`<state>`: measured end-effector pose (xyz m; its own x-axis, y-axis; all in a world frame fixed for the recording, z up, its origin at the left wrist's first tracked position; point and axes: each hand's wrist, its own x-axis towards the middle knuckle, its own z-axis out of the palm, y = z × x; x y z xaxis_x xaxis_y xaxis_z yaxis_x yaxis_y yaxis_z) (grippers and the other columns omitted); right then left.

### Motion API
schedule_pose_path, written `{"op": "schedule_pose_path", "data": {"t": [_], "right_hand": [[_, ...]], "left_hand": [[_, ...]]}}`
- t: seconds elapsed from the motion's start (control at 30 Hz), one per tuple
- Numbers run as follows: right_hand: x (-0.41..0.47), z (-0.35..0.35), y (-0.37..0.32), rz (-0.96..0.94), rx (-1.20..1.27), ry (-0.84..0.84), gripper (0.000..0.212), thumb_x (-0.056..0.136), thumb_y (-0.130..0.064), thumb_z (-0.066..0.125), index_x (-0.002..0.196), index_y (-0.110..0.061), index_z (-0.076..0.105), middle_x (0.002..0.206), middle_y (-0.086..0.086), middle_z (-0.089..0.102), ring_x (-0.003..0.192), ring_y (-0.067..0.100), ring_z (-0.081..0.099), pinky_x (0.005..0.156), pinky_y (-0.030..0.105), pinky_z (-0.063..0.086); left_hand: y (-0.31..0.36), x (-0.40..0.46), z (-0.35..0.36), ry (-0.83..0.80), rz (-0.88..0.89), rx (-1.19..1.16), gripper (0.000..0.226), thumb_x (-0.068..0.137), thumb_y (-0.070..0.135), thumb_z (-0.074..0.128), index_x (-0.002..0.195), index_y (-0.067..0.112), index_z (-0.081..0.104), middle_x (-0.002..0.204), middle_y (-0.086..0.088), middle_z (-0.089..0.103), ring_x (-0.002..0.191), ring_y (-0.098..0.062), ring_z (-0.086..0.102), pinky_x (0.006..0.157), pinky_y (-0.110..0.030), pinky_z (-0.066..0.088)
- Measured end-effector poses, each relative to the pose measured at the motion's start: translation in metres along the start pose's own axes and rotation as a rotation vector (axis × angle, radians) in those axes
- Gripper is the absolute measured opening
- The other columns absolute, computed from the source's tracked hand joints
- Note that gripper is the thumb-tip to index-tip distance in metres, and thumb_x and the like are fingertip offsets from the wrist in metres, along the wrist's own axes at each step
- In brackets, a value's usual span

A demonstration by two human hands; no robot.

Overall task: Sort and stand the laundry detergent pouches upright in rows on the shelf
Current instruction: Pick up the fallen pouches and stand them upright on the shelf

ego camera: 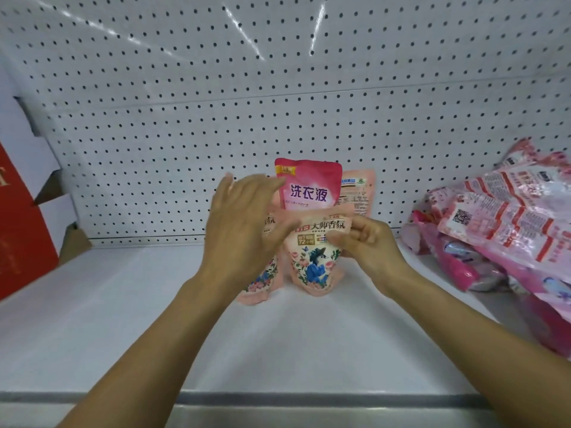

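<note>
On the white shelf (pixel 123 319), near the pegboard back wall (pixel 185 118), a few pouches stand upright. The right hand (pixel 367 245) pinches the upper right edge of a peach floral pouch (pixel 315 264) between thumb and fingers. The left hand (pixel 244 223) is spread open with fingers extended, in front of a second floral pouch (pixel 262 282) just beside the first; I cannot tell if it touches it. Behind them stand a pink pouch (pixel 309 186) and a peach pouch (pixel 358 189) showing its back. At the right lies a pile of pouches (pixel 506 230), not sorted. A red box (pixel 18 230) is at the left.
</note>
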<state>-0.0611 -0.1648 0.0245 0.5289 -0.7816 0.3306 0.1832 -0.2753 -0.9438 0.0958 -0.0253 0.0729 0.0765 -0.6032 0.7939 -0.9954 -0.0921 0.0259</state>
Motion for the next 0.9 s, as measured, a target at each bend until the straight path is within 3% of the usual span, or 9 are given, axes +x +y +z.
{"op": "schedule_pose_path", "data": {"t": [0.07, 0.17, 0.27, 0.37, 0.53, 0.63, 0.7, 0.8, 0.9], "right_hand": [[-0.006, 0.003, -0.009, -0.087, -0.065, -0.034, 0.014, 0.083, -0.002, 0.071, 0.095, -0.009, 0.071, 0.089, 0.005, 0.077, 0.082, 0.023, 0.074, 0.071, 0.044, 0.057], [-0.014, 0.002, -0.018, -0.142, -0.006, -0.023, 0.022, 0.084, -0.001, 0.069, 0.105, -0.006, 0.069, 0.094, 0.008, 0.077, 0.085, 0.020, 0.074, 0.069, 0.032, 0.060], [-0.024, -0.007, -0.014, -0.059, -0.080, -0.063, 0.025, 0.089, -0.011, 0.066, 0.113, -0.018, 0.065, 0.094, -0.003, 0.077, 0.087, 0.011, 0.073, 0.075, 0.029, 0.060], [-0.036, -0.013, 0.001, 0.008, -0.265, -0.106, 0.016, 0.093, -0.013, 0.062, 0.095, -0.024, 0.072, 0.080, -0.011, 0.077, 0.075, 0.005, 0.072, 0.072, 0.029, 0.056], [-0.037, -0.015, 0.012, -0.059, -0.423, 0.107, 0.023, 0.093, -0.012, 0.059, 0.077, -0.020, 0.073, 0.071, -0.001, 0.073, 0.065, 0.015, 0.072, 0.061, 0.028, 0.055], [-0.031, -0.019, 0.021, 0.025, -0.525, 0.099, 0.019, 0.091, -0.028, 0.060, 0.076, -0.028, 0.072, 0.073, -0.012, 0.073, 0.072, 0.009, 0.070, 0.073, 0.039, 0.056], [-0.031, -0.020, 0.028, 0.096, -0.636, 0.007, 0.015, 0.089, -0.036, 0.059, 0.081, -0.033, 0.071, 0.077, -0.018, 0.072, 0.079, 0.005, 0.067, 0.082, 0.045, 0.055], [-0.041, -0.022, 0.025, 0.162, -0.762, -0.054, 0.019, 0.092, -0.037, 0.057, 0.105, -0.035, 0.071, 0.106, -0.016, 0.070, 0.099, 0.009, 0.064, 0.093, 0.040, 0.051], [-0.053, -0.031, 0.011, 0.132, -0.885, -0.058, 0.036, 0.094, -0.038, 0.056, 0.129, -0.030, 0.059, 0.127, -0.011, 0.063, 0.116, 0.009, 0.057, 0.099, 0.031, 0.045]], "left_hand": [[0.016, 0.012, 0.003, -0.104, 0.058, 0.024, 0.057, 0.087, 0.062, 0.053, 0.130, 0.024, 0.059, 0.129, 0.002, 0.063, 0.128, -0.017, 0.049, 0.118, -0.036, 0.002], [0.031, 0.025, 0.006, -0.137, 0.028, 0.023, 0.033, 0.091, 0.056, 0.054, 0.096, 0.028, 0.071, 0.094, 0.006, 0.070, 0.106, -0.015, 0.056, 0.107, -0.032, 0.013], [0.026, 0.030, 0.003, -0.118, -0.115, -0.081, 0.034, 0.094, 0.055, 0.050, 0.076, 0.027, 0.061, 0.074, 0.008, 0.064, 0.080, -0.010, 0.051, 0.098, -0.032, 0.023], [0.017, 0.034, 0.001, -0.121, -0.242, -0.183, 0.033, 0.092, 0.056, 0.052, 0.066, 0.037, 0.053, 0.060, 0.009, 0.060, 0.080, -0.016, 0.053, 0.091, -0.030, 0.025], [0.010, 0.045, -0.004, -0.158, -0.391, -0.283, 0.023, 0.092, 0.053, 0.055, 0.077, 0.037, 0.063, 0.070, 0.012, 0.060, 0.092, -0.017, 0.031, 0.087, -0.035, 0.030], [0.006, 0.046, 0.001, -0.179, -0.400, -0.277, 0.022, 0.093, 0.051, 0.056, 0.096, 0.036, 0.071, 0.082, 0.008, 0.067, 0.088, -0.017, 0.030, 0.088, -0.036, 0.029], [0.010, 0.045, 0.005, -0.218, -0.357, -0.191, 0.028, 0.093, 0.053, 0.054, 0.099, 0.032, 0.073, 0.087, 0.006, 0.072, 0.083, -0.015, 0.031, 0.090, -0.036, 0.028], [0.012, 0.045, 0.017, -0.270, -0.211, 0.000, 0.035, 0.092, 0.054, 0.054, 0.076, 0.026, 0.067, 0.078, 0.006, 0.067, 0.085, -0.017, 0.049, 0.090, -0.037, 0.025], [0.016, 0.046, 0.026, -0.296, -0.065, 0.236, 0.028, 0.092, 0.054, 0.054, 0.088, 0.031, 0.071, 0.088, 0.003, 0.065, 0.099, -0.019, 0.053, 0.093, -0.038, 0.025]]}}
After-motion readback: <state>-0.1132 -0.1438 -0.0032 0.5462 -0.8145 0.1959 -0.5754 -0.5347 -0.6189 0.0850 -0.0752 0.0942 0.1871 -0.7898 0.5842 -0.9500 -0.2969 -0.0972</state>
